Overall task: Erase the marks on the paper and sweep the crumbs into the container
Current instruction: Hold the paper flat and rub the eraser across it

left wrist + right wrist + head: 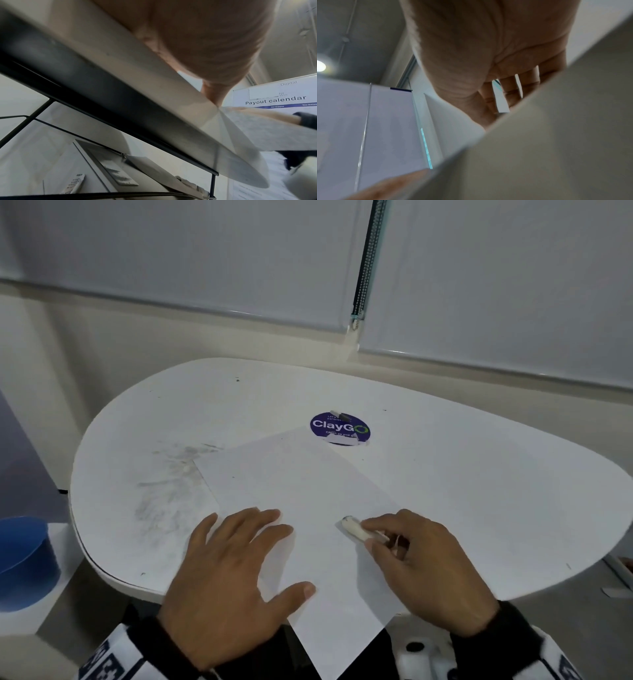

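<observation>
A white sheet of paper [308, 481] lies at an angle on the white oval table [479, 460], its near corner hanging over the front edge. The sheet looks almost blank, with only faint traces. My left hand [239, 559] presses flat on the paper's near left part, fingers spread. To its right, my right hand [373, 539] pinches a white eraser [352, 528] whose grey-soiled tip touches the paper. In the left wrist view the palm of the left hand [205, 40] and the overhanging paper [257, 128] show from below. The right wrist view shows only the underside of my right hand [488, 54].
A blue container [24, 556] stands on a lower surface off the table's left edge. Grey smudges [171, 474] mark the tabletop left of the paper. A round purple ClayGo sticker [339, 426] lies beyond the sheet. Window blinds run behind the table.
</observation>
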